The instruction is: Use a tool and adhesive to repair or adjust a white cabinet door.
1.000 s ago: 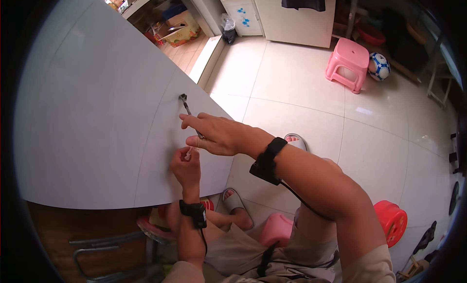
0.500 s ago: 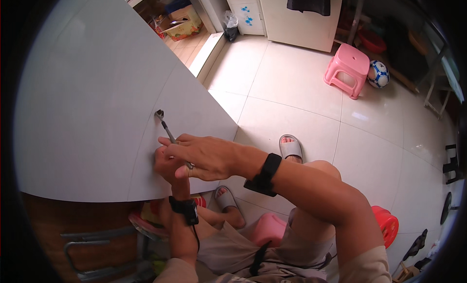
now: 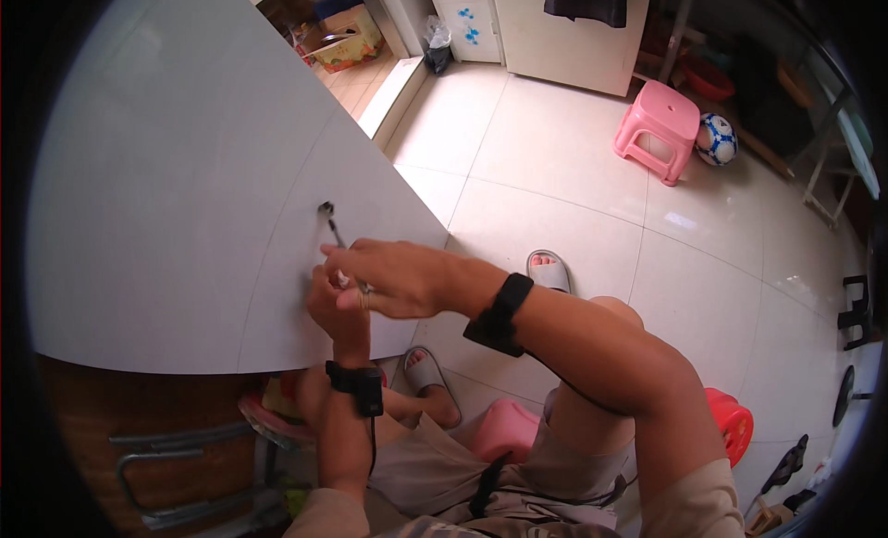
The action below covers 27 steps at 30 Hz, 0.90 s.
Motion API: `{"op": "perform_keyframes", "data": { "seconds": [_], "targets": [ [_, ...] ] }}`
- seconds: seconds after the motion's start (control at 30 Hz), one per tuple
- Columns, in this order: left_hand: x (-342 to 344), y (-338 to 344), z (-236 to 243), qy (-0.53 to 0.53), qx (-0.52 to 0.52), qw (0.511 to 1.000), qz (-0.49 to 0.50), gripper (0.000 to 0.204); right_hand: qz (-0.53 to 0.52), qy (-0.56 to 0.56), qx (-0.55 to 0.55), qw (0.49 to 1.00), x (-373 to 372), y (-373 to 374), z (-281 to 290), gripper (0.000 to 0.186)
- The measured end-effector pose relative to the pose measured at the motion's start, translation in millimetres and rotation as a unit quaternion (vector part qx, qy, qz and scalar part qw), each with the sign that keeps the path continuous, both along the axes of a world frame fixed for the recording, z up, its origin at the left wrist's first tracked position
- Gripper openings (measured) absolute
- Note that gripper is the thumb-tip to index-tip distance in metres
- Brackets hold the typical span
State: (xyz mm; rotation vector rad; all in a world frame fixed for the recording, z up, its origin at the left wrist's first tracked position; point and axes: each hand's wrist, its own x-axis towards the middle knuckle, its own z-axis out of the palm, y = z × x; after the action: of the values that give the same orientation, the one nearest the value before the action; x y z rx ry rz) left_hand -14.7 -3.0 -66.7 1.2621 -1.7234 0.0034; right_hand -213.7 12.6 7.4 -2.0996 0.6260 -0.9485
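My right hand (image 3: 398, 277) grips a slim metal tool (image 3: 337, 231) with a dark head, held out over a smooth white tabletop (image 3: 171, 191). My left hand (image 3: 338, 311) is just below and behind it, fingers curled around a small pale item that I cannot make out. The two hands are close together and overlap in the view, so the left fingertips are mostly hidden. Both wrists wear black strapped devices with cords.
Beyond the tabletop are tiled floor (image 3: 546, 186), a pink stool (image 3: 668, 115), a ball (image 3: 717, 140), a white cabinet (image 3: 564, 52) and a doorway step (image 3: 388, 108). A red stool (image 3: 731, 425) sits by my right side, metal tubing (image 3: 176, 455) at lower left.
The tool and both hands moved left, the tool also downward, then shifted slightly back up and right. My left hand now sits more tucked under my right than a second ago.
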Motion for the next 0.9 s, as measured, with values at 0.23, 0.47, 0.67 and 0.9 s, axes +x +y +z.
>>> {"op": "perform_keyframes", "data": {
  "seconds": [0.23,0.47,0.67,0.9],
  "targets": [
    [-10,13,-27,-0.002,0.062,0.997,-0.034,0.023,-0.027,0.003,0.040,0.999,9,2,-5,0.074],
    [-7,13,-14,0.004,0.070,0.997,-0.017,0.025,-0.009,-0.065,0.002,0.998,22,12,7,0.057],
    [8,8,4,0.150,-0.016,0.987,-0.059,0.029,0.003,-0.097,-0.015,0.995,26,13,9,0.050],
    [13,16,34,0.216,-0.090,0.966,0.115,0.028,-0.054,-0.045,-0.047,0.996,16,27,15,0.057]
  ]
}}
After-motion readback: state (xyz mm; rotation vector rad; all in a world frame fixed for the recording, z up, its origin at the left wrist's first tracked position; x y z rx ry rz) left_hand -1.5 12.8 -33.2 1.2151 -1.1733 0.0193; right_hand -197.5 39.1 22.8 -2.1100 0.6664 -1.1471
